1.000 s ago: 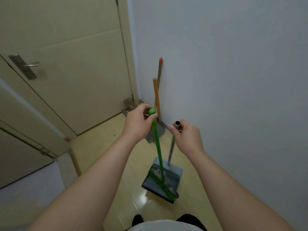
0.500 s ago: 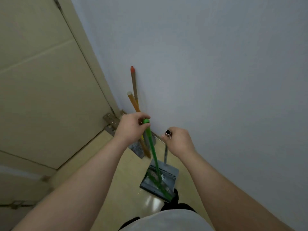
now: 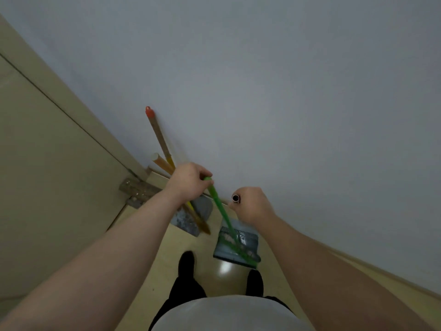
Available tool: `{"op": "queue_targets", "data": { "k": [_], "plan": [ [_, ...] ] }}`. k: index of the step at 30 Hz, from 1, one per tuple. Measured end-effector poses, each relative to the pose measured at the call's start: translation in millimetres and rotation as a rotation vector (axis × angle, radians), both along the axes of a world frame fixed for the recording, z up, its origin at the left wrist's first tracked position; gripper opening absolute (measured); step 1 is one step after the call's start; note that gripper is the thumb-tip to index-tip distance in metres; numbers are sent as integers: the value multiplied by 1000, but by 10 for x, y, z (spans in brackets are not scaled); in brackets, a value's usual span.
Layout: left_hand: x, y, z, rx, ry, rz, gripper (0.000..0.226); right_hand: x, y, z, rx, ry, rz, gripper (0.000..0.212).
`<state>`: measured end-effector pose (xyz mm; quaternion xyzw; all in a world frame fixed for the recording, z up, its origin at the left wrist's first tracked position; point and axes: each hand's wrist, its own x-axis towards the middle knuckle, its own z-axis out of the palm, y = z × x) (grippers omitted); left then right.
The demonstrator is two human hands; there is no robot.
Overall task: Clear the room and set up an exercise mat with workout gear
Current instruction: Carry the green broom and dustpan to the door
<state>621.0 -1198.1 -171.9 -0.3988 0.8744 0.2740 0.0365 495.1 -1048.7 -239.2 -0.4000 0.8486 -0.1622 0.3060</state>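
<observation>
My left hand [image 3: 187, 181] grips the top of a green broom [image 3: 222, 212], whose handle slants down to bristles lying in a grey-blue dustpan [image 3: 247, 244] on the floor. My right hand [image 3: 251, 204] holds the upper end of the dustpan's metal handle [image 3: 235, 198]; the rest of that handle is hidden behind the hand. Both hands are close to the white wall, with the dustpan just in front of my feet.
Two wooden-handled tools, one with an orange tip [image 3: 157, 132] and a shorter one [image 3: 162, 162], lean in the corner against the wall. Their grey heads [image 3: 188, 220] rest on the floor. A beige door [image 3: 47, 163] with a metal hinge [image 3: 137, 188] is to the left.
The view has swung right and down toward the wall. The broom and dustpan have come nearer to the wall and my feet, and both hands keep their grips.
</observation>
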Motion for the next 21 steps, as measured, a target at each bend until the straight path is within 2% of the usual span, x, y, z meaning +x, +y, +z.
{"op": "queue_targets", "data": {
  "k": [3, 5, 6, 13, 19, 21],
  "plan": [
    [-142, -369, -214, 4, -50, -103, 30, -52, -247, -98, 68, 23, -5, 37],
    [-226, -636, -416, 37, -63, -177, 29, -59, -439, -200, 152, 34, -27, 17],
    [-264, -733, -504, 56, -67, -208, 28, -56, -507, -244, 181, 36, -51, 15],
    [-488, -1392, -1071, 102, -51, -348, 29, 239, -1045, -637, 324, 87, -87, 16],
    [-604, -1797, -1375, 102, -58, -352, 31, 323, -1415, -902, 315, 47, -209, 25],
    [-631, -1907, -1456, 109, -61, -348, 31, 329, -1524, -996, 281, 33, -227, 18]
  ]
}}
